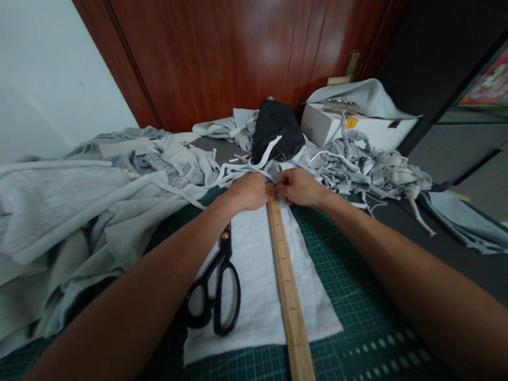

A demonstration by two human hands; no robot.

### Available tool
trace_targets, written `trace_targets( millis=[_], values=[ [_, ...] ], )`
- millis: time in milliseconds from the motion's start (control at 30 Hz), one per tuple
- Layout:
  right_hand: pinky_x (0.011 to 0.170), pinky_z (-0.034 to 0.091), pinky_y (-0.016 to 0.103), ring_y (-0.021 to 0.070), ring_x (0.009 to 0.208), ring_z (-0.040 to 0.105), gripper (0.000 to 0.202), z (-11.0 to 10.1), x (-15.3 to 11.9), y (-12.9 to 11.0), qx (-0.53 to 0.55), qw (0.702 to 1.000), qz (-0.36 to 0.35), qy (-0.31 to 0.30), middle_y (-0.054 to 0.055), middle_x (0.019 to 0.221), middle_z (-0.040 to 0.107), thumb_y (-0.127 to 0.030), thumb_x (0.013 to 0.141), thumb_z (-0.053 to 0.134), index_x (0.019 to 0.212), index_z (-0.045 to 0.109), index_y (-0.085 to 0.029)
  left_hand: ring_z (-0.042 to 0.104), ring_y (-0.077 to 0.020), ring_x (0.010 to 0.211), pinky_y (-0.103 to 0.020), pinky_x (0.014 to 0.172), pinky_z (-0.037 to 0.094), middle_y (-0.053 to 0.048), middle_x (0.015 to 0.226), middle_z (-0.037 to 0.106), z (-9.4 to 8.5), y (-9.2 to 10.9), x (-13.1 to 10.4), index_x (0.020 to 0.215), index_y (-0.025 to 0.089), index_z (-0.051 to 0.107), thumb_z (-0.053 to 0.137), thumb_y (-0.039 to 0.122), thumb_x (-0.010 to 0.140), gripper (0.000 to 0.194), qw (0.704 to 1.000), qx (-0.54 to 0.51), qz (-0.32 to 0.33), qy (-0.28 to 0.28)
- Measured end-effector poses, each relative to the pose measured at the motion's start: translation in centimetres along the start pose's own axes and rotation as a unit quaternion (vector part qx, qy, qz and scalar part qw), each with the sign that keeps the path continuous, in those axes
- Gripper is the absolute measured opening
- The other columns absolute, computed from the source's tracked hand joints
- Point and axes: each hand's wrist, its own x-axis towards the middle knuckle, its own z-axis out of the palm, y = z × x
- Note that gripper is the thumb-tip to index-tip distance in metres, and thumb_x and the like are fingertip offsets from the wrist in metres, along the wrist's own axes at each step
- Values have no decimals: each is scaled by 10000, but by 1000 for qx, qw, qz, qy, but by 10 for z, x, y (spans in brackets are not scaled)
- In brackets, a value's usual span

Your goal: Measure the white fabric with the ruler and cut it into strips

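A wooden ruler (286, 270) lies lengthwise over a piece of white cloth (258, 297), its near end sticking out past the cloth's front edge. My left hand (249, 191) is closed at the ruler's far end, against its left edge, holding it. Just right of that end, my right hand (300, 187) is closed in a pinch close to the ruler; whatever its fingertips hold is too small to make out. Black-handled scissors (216, 291) rest on the left part of the cloth, their blades hidden under my left forearm.
A green cutting mat (361, 299) lies beneath the cloth. Grey fabric (78, 212) is piled at left, with tangled fabric strips (358, 157) at right. A black cloth bundle (278, 130) and a white box (364, 123) stand at the back, before a wooden door (232, 44).
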Motion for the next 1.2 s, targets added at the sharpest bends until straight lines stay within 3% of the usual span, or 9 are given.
trace_targets(
  millis=[200, 367, 467, 633, 867, 1200],
  values=[
    [413, 300, 203, 104, 370, 509, 184, 5, -1, 5, 69, 997, 19, 9, -65, 391, 537, -56, 837, 680, 721, 623, -187, 691, -260, 822, -352, 775, 497, -67, 779, 711, 8, -6, -6, 722, 200, 683, 656, 143, 798, 99, 999, -25, 15, 36],
    [373, 301, 173, 87, 369, 506, 220, 8, -1, 6, 153, 987, 42, 33, -87, 409, 508, -39, 791, 713, 692, 587, -189, 667, -235, 816, -342, 773, 494, -45, 801, 698, 10, -9, -3, 757, 198, 668, 662, 93, 778, 108, 994, -84, 9, 69],
    [354, 294, 165, 83, 373, 498, 220, 9, -2, 5, 195, 978, 54, 44, -82, 422, 519, -34, 779, 725, 694, 589, -185, 647, -201, 779, -313, 727, 484, -21, 766, 676, 13, -9, 0, 712, 197, 619, 677, 70, 762, 148, 987, -135, -12, 83],
    [334, 265, 149, 73, 387, 516, 226, 7, -5, 3, 250, 965, 70, 47, -82, 459, 537, -5, 774, 726, 716, 591, -177, 643, -194, 734, -302, 652, 473, -12, 749, 673, 18, -9, 0, 798, 189, 625, 705, 145, 798, 92, 966, -225, -70, 103],
    [323, 281, 143, 65, 373, 515, 211, 9, -6, 4, 281, 954, 81, 67, -69, 468, 544, -81, 861, 740, 711, 615, -163, 661, -182, 762, -286, 670, 473, -10, 802, 704, 17, -8, -1, 946, 169, 637, 739, 95, 759, 226, 942, -301, -107, 102],
    [316, 270, 159, 79, 366, 511, 229, 13, -3, 5, 281, 952, 83, 88, -84, 457, 529, -20, 785, 728, 697, 591, -180, 618, -145, 689, -252, 606, 412, -26, 821, 721, 20, -4, -2, 942, 147, 667, 718, 27, 765, 219, 941, -301, -110, 107]
  ],
)
